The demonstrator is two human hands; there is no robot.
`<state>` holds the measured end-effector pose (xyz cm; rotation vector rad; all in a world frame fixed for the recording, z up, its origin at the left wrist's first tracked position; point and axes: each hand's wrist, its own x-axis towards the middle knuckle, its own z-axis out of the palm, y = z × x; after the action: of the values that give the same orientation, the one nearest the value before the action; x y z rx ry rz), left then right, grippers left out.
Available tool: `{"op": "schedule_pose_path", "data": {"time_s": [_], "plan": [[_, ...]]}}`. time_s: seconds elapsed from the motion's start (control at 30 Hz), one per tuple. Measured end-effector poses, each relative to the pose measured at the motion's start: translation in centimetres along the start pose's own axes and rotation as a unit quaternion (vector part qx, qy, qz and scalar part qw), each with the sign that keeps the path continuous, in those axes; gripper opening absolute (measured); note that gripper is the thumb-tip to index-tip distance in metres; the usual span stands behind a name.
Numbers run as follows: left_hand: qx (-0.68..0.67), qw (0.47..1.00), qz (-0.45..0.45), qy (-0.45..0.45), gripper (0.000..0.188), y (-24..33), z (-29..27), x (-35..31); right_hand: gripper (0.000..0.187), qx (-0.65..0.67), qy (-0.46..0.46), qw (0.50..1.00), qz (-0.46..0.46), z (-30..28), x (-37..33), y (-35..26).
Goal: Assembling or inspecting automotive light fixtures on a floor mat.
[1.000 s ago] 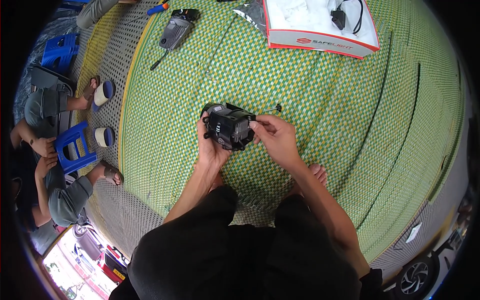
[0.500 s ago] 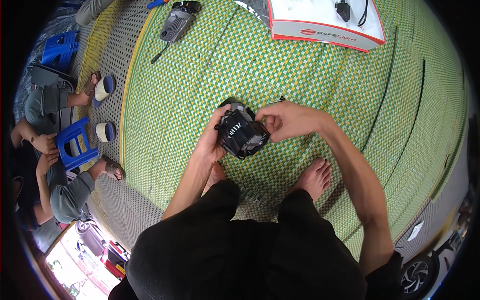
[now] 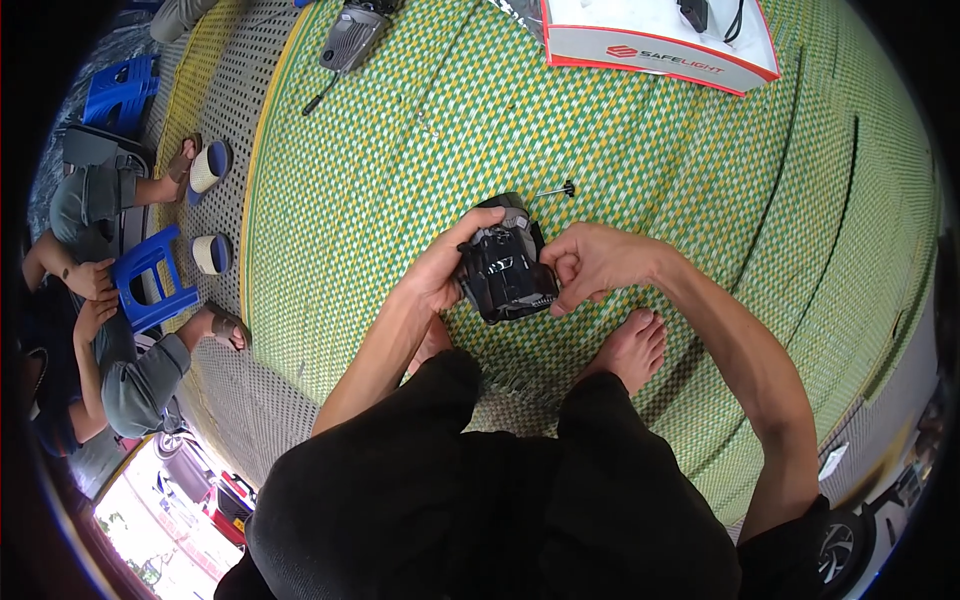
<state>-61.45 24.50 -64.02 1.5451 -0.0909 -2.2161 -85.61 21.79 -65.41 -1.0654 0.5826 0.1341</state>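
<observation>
A black headlight projector module (image 3: 508, 265) with a ribbed body is held above the green-and-yellow woven mat, between my bare feet and slightly beyond them. My left hand (image 3: 443, 270) grips its left side, the thumb lying over the far edge and the other fingers partly hidden beneath. At its right side is my right hand (image 3: 590, 262), fingers curled and thumb tip against the lower right edge; whether a small part is pinched there is hidden. On the mat just beyond lies a thin metal rod with a black knob (image 3: 568, 188).
A white-and-red box (image 3: 650, 50) holding black parts stands at the far right. A grey finned device (image 3: 350, 40) with a short cable lies at the far left. Beyond the mat's left edge are slippers (image 3: 208, 168), a blue stool (image 3: 155, 280) and a seated person (image 3: 150, 390).
The module has shifted right and turned slightly in my left hand. My right hand has moved right and a little nearer, still beside it. The knobbed rod now shows more fully.
</observation>
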Motion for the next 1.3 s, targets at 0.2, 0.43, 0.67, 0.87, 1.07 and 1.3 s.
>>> {"op": "schedule_pose_path", "data": {"time_s": [0.2,0.43,0.67,0.87,1.07,1.3], "plan": [[-0.006,0.999,0.034,0.008,0.04,0.3,-0.4,0.7,0.03,0.09,0.042,0.995,0.005,0.7,0.4,0.7],[-0.001,0.996,0.087,0.028,0.038,1.2,-1.1,0.2,0.026,0.154,0.047,0.981,-0.104,1.1,2.4,1.2],[-0.051,0.985,0.155,0.05,0.039,1.1,-1.1,0.5,0.028,0.194,0.11,0.964,-0.147,1.9,4.0,1.6],[-0.048,0.97,0.239,0.001,0.038,1.4,-0.3,0.3,0.026,0.029,0.26,0.954,-0.148,3.1,4.5,2.2],[-0.073,0.986,0.151,0.014,0.04,1.7,-1.3,0.2,0.025,-0.014,0.298,0.936,-0.187,3.7,3.9,2.0],[-0.153,0.986,0.067,0.004,0.048,0.3,-1.9,0.1,0.034,0.081,0.069,0.987,-0.122,0.3,1.7,0.1]]}}
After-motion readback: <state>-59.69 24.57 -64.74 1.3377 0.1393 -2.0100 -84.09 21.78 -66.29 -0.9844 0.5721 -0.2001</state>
